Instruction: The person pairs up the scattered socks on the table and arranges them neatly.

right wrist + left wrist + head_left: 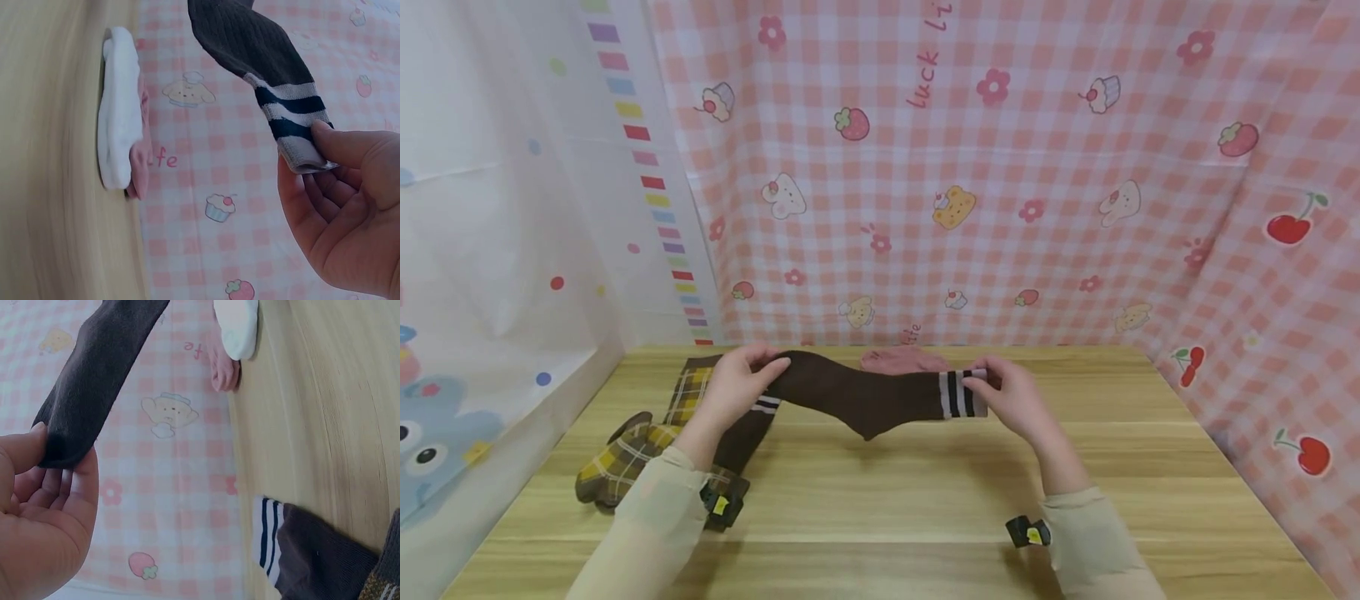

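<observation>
A dark brown sock (865, 396) is stretched sideways between both hands above the table, its heel pointing down. My left hand (741, 387) pinches the toe end between thumb and fingers. At the other end my right hand (1011, 396) pinches the cuff, which has white and black stripes (294, 115). Below and beside my left hand lies another dark brown striped sock (319, 550), partly hidden by the hand and arm in the head view.
Yellow-and-brown plaid socks (625, 462) lie at the table's left. A white sock (119, 112) and a pink sock (902, 360) lie at the back edge, the white one hidden behind the held sock in the head view. A pink checked curtain (925, 167) hangs behind.
</observation>
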